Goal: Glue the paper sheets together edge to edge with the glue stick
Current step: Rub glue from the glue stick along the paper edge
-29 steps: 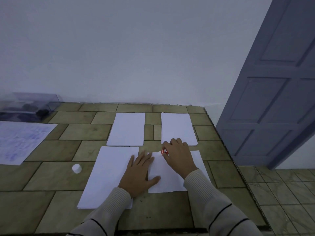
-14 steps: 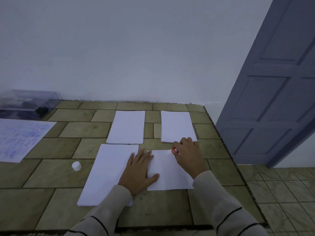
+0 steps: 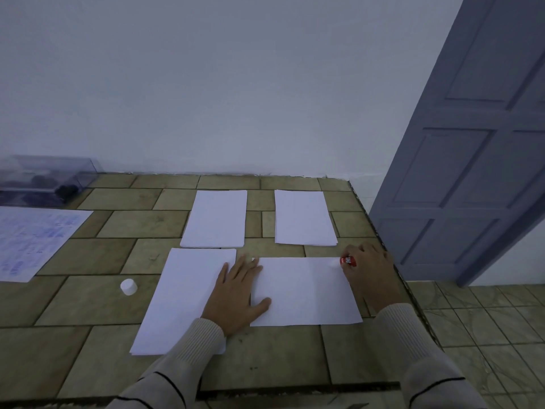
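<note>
The white cap [image 3: 129,286] stands left of the near-left sheet [image 3: 182,299]. The left hand [image 3: 236,293] stays flat, fingers straight, pinning the left edge of the near-right sheet [image 3: 303,290]. The right hand [image 3: 368,270], gripping the glue stick [image 3: 348,260], has slid along that sheet's far edge to its right corner, near the right edge of the table [image 3: 280,355].

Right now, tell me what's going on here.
A person is gluing paper. The left hand presses flat on the left edge of the near right sheet, while the right hand holds a red glue stick at its far right corner. The white cap lies off to the left.
</note>
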